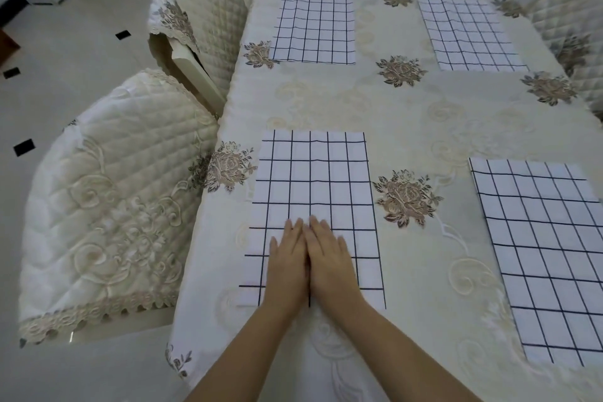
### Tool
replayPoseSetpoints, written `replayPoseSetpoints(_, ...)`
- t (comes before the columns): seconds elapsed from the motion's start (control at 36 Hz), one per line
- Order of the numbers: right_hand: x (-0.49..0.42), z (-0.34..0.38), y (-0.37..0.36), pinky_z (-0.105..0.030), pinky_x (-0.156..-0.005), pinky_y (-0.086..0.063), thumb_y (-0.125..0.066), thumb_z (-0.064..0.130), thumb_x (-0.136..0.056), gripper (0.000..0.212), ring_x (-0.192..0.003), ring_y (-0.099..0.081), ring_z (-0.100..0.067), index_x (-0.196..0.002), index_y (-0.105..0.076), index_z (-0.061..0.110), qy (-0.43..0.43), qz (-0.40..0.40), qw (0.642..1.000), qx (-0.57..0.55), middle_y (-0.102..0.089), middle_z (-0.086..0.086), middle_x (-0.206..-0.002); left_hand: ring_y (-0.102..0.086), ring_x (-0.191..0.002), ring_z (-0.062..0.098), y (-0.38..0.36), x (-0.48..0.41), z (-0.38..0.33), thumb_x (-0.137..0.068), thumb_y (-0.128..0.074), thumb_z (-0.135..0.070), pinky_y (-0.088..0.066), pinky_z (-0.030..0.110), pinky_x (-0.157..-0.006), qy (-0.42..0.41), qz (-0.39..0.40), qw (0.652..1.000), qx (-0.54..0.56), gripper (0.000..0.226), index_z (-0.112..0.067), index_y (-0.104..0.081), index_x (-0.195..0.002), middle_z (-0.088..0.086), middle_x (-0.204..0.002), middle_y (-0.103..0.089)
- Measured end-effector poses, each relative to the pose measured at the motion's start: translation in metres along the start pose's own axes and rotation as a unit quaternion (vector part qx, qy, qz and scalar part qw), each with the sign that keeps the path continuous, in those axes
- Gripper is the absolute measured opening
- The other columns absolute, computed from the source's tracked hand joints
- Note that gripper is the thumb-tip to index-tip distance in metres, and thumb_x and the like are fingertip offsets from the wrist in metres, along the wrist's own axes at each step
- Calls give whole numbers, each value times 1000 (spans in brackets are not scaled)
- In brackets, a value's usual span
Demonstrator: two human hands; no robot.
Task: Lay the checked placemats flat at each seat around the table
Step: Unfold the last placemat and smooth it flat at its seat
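Note:
Several white placemats with a dark checked grid lie flat on the table [408, 114], which has a cream flowered cloth. The near left placemat [313, 173] is under both my hands. My left hand [287, 264] and my right hand [329, 258] rest palm down on its near half, side by side and touching, fingers straight and holding nothing. A second placemat [541, 258] lies at the near right. Two more lie farther off: the far left placemat [315, 28] and the far right placemat [470, 34].
Two chairs with quilted cream covers stand along the table's left side, a near chair [107, 199] and a far chair [199, 10]. Another covered chair [567, 29] is at the far right. White floor tiles with small black squares lie to the left.

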State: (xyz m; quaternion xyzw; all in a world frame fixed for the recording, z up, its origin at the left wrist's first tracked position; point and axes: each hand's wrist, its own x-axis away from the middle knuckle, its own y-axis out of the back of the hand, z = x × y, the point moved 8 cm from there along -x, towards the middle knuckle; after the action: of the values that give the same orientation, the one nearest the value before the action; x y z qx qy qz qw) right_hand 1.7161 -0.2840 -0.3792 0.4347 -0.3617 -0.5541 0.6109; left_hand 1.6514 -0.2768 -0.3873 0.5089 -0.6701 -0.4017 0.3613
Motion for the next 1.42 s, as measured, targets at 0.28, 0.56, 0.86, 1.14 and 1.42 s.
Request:
replayPoseSetpoints(0.28, 0, -87, 8, -57, -98, -38, -30, 39, -89, 60, -136, -35, -30, -139, -39, 8, -113, 44, 989, 80, -37, -8, -148, -26, -140, 26, 16, 4, 77, -90, -19, -38, -26, 60, -104, 107, -12, 991, -79, 59, -16, -32, -144, 2, -152, -27)
replayPoseSetpoints(0.56, -43, -62, 15, -64, -99, -30, -28, 32, -86, 60, -133, -37, -39, -135, -45, 1, -127, 39, 991, 14, -39, -18, -145, -48, -123, 43, 25, -53, 34, -78, -31, -14, -41, 65, -87, 51, -32, 995, -83, 53, 5, -56, -121, 27, -133, -50)
replayPoseSetpoints(0.86, -98, -97, 8, -48, -115, -4, 4, 45, -84, 70, -146, -1, -20, -149, -6, 22, -73, 82, 991, 71, 3, 9, -155, -41, -133, 27, 13, -99, 31, -87, -29, -31, -38, 58, -98, -8, 3, 994, -109, 55, -13, -46, -136, 5, -144, -43)
replayPoseSetpoints(1.14, -138, -111, 20, -58, -112, -3, -24, 29, -99, 53, -146, 2, -27, -148, -15, 11, -151, 66, 984, 70, 0, -5, -158, -51, -123, 38, 28, -146, 38, -82, -31, -22, -43, 61, -90, 9, -18, 990, -142, 50, -2, -60, -118, 20, -131, -54)
replayPoseSetpoints(1.42, -151, -90, 2, -56, -112, -12, 1, 46, -84, 71, -145, -10, -20, -148, -17, 22, -25, 119, 989, 87, -11, 5, -157, -15, -144, 21, 19, -171, 44, -84, -5, -42, -15, 57, -111, -6, 23, 993, -118, 69, -22, -28, -146, -2, -156, -18)
